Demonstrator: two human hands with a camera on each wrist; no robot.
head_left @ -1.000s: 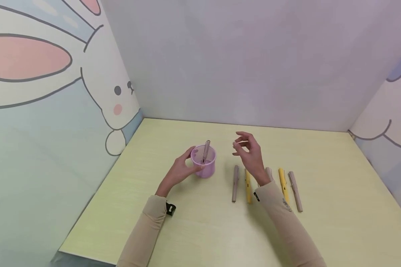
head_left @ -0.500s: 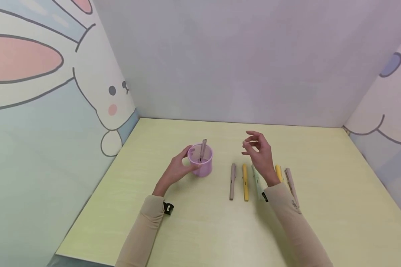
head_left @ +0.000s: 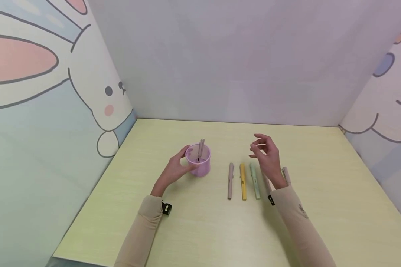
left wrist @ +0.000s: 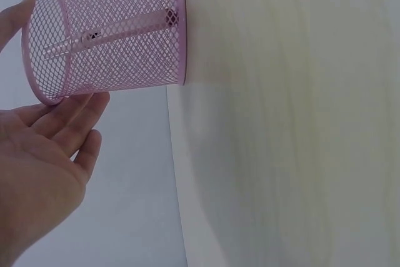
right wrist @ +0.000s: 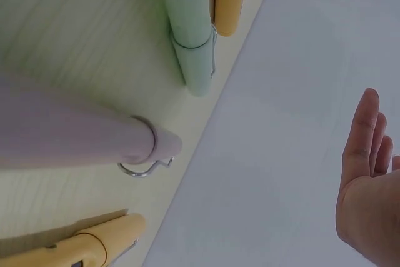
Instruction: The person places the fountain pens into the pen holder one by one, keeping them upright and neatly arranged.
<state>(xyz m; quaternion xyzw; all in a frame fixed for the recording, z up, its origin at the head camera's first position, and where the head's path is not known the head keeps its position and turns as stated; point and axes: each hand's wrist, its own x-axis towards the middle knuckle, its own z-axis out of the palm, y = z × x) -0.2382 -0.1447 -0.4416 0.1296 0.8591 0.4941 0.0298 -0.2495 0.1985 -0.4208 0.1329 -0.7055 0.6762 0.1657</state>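
My left hand (head_left: 174,171) grips a pink mesh pen cup (head_left: 202,170) by its rim, thumb on the near side, fingers on the far side. One pale pinkish pen (head_left: 201,149) leans inside it. My right hand (head_left: 268,157) hovers over the row of pens, fingers loosely bent, nothing held. Left to right lie a mauve pen (head_left: 230,181), a yellow pen (head_left: 243,182), a green pen (head_left: 255,181) and another mauve pen (head_left: 266,182), partly behind my wrist. A second yellow pen (right wrist: 115,237) shows in the right wrist view, hidden by my arm in the head view.
One more mauve pen (head_left: 286,175) pokes out beyond my right sleeve. The pale yellow-green table (head_left: 200,230) meets a plain back wall (head_left: 220,74). Side walls carry cartoon drawings, a rabbit (head_left: 97,81) on the left.
My right hand has moved rightward along the pens, uncovering the green one and covering the second yellow one. The left hand keeps its hold on the cup. The head view has shifted slightly.
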